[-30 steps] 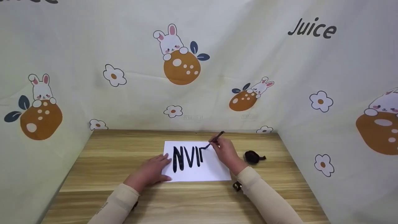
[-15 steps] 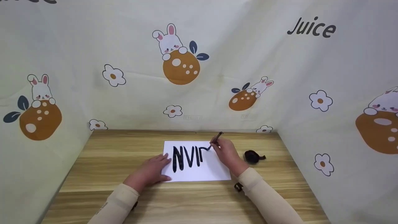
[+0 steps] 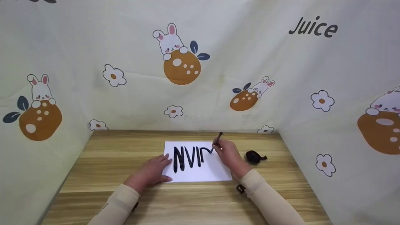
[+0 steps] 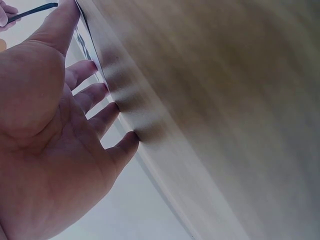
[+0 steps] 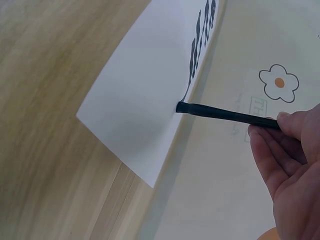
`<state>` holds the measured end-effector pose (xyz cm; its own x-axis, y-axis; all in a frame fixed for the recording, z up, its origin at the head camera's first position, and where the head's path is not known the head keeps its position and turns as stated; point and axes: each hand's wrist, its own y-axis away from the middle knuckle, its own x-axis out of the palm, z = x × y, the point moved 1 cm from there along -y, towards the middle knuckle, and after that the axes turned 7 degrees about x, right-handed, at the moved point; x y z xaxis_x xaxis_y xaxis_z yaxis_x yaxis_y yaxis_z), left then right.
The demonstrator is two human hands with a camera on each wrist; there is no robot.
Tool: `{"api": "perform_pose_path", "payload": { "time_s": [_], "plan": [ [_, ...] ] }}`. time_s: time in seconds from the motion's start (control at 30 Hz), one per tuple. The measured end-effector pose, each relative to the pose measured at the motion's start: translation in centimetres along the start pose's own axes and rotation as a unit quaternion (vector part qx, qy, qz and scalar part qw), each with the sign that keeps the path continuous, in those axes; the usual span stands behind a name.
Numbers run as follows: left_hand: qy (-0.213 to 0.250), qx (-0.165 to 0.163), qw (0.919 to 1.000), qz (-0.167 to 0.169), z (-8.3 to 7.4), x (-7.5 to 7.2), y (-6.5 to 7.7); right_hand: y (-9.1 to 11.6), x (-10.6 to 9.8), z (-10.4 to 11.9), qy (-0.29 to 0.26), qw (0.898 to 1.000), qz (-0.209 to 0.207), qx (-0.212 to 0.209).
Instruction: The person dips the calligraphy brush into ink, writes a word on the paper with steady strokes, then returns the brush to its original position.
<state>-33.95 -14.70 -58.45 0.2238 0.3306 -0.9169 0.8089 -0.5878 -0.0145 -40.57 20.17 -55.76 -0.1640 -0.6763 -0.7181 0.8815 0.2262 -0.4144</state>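
A white sheet of paper [image 3: 212, 172] lies on the wooden table, bearing thick black strokes that read NVI, followed by a curved stroke. My right hand [image 3: 229, 153] pinches a dark paintbrush [image 5: 225, 114] between thumb and fingers. Its flat black tip touches the paper at the end of the curved stroke. At the sheet's left edge rests my left hand [image 3: 153, 170], fingers spread and relaxed, fingertips on the paper. The left wrist view shows its thumb [image 4: 55, 30] apart from the other fingers.
Right of the paper stands a small round black dish [image 3: 252, 157] with a short handle, close to my right wrist. Printed cloth walls [image 3: 137, 103] with rabbits and oranges enclose the wooden table [image 3: 118, 147] at the back and both sides.
My right hand has moved slightly right and toward me with the brush, drawing the curved stroke further right and down. The left hand and the paper stay in place.
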Motion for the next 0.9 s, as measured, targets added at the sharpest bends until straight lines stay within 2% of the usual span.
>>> {"api": "perform_pose_path", "payload": {
  "time_s": [0.4,0.9],
  "plan": [
    [-0.004,-0.010,0.9999,0.007,0.0,0.1,0.0,0.5,-0.3,0.4,0.005,1.000,0.022,0.006],
    [0.005,-0.011,0.9999,0.006,-0.1,0.1,0.0,0.7,-0.1,1.4,-0.001,1.000,0.015,-0.013]
  ]
}}
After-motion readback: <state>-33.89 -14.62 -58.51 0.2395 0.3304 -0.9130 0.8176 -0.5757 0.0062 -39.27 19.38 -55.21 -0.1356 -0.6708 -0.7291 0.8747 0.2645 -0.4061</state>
